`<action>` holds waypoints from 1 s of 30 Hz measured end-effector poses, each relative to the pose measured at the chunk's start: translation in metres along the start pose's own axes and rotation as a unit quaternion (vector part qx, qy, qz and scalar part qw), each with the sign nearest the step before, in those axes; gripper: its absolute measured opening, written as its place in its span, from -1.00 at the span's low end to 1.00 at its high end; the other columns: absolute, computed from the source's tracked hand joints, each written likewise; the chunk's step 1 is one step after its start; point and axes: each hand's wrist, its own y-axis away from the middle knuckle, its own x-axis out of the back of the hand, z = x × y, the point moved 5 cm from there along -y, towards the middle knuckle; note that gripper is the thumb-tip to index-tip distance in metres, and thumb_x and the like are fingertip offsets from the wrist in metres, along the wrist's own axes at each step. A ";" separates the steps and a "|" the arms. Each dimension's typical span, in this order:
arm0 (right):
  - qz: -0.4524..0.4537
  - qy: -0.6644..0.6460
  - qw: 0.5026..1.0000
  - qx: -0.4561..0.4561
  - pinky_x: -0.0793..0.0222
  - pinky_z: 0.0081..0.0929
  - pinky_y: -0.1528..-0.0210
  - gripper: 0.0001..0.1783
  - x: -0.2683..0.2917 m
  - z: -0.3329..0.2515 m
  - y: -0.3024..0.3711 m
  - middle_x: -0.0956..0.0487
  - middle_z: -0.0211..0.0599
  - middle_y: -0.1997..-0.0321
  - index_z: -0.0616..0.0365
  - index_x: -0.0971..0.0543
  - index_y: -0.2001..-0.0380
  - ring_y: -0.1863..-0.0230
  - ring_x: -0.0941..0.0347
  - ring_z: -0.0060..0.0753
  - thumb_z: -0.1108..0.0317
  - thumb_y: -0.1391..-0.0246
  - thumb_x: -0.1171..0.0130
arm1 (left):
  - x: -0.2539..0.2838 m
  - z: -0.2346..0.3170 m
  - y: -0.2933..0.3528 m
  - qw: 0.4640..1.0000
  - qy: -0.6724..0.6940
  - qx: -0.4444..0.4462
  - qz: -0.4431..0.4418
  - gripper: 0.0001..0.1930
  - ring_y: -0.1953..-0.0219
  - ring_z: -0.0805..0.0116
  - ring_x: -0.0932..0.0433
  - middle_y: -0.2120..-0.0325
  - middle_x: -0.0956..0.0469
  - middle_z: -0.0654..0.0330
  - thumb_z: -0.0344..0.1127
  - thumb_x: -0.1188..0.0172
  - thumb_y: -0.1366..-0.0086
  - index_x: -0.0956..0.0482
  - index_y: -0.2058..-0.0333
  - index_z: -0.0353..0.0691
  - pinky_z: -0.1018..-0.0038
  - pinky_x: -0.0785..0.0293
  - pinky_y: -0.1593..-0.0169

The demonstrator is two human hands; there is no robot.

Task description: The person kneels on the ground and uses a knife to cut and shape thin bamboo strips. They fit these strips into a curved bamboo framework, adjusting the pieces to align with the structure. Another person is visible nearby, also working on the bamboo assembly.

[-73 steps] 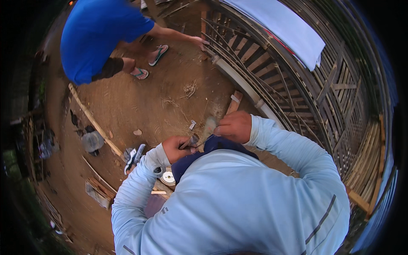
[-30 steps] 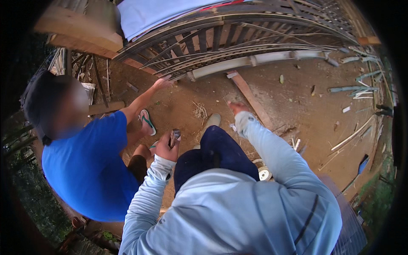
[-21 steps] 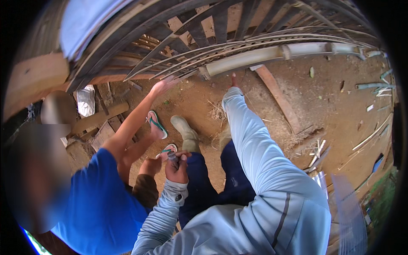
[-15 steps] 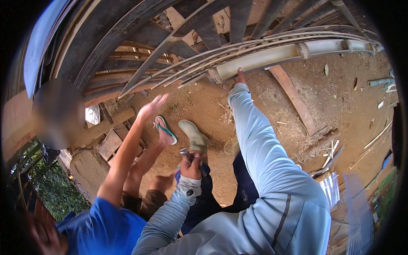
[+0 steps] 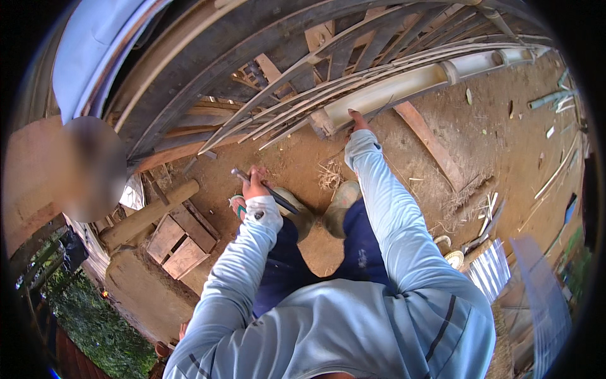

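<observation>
My left hand (image 5: 255, 184) is closed round a dark rod-like tool (image 5: 285, 201) with a grey metallic end. The tool slants across in front of my left boot (image 5: 300, 222), and its exact kind does not show. Farther forward and to the right, my right hand (image 5: 358, 120) grips the near end of a split bamboo pole (image 5: 391, 88), thumb on its rim and the other fingers hidden below. The pole's pale hollow side faces up, with node walls across it. A thin dark strip (image 5: 380, 108) rises beside this hand; I cannot tell what it is.
Long thin bamboo strips (image 5: 278, 120) run along the pole's far side, before a slatted wooden structure (image 5: 353, 54). A reddish plank (image 5: 432, 148) lies on the dirt floor. At left are a log (image 5: 151, 215) and a wooden box (image 5: 180, 243); at right, a clear corrugated sheet (image 5: 540, 297).
The person in blue has mostly left the view at the lower left. My left hand has moved forward and left, tipping the tool flatter. My right hand stays on the bamboo.
</observation>
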 end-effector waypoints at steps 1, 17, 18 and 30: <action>-0.005 0.028 1.000 -0.002 -0.37 -0.30 0.41 -0.32 0.000 -0.002 0.003 -0.53 -0.22 0.26 0.26 -0.55 0.20 0.42 -0.38 -0.31 -0.02 0.36 -0.41 | -0.002 -0.002 -0.014 1.000 0.007 0.003 0.002 -0.59 0.59 0.43 -0.40 0.30 -0.58 0.07 -0.10 -0.18 -0.21 -0.44 0.08 -0.27 0.50 -0.34 0.51; -0.058 -0.012 0.985 0.163 -0.07 -0.52 0.77 -0.39 -0.013 -0.019 0.018 -0.26 -0.44 0.67 0.11 -0.38 0.63 0.83 -0.10 -0.47 -0.19 0.30 -0.42 | -0.046 -0.028 -0.094 0.944 -0.063 -0.324 0.005 -0.74 0.45 0.52 -0.46 0.43 -0.52 0.28 -0.40 -0.24 -0.14 -0.48 0.20 -0.34 0.58 -0.39 0.33; -0.057 -0.015 0.981 0.184 -0.08 -0.52 0.77 -0.39 -0.012 -0.022 0.019 -0.27 -0.43 0.68 0.12 -0.39 0.62 0.83 -0.10 -0.47 -0.19 0.30 -0.42 | -0.048 -0.024 -0.096 0.950 -0.071 -0.305 -0.014 -0.75 0.45 0.51 -0.47 0.45 -0.52 0.29 -0.40 -0.24 -0.14 -0.48 0.22 -0.35 0.58 -0.40 0.33; -0.032 0.009 0.968 0.247 -0.10 -0.50 0.73 -0.34 -0.006 -0.022 0.032 -0.27 -0.40 0.79 0.23 -0.46 0.61 0.81 -0.17 -0.49 -0.23 0.30 -0.39 | -0.052 0.016 -0.087 0.870 -0.219 -0.437 -0.064 -0.68 0.43 0.53 -0.48 0.48 -0.57 0.26 -0.27 -0.41 0.01 -0.49 0.35 -0.29 0.57 -0.39 0.31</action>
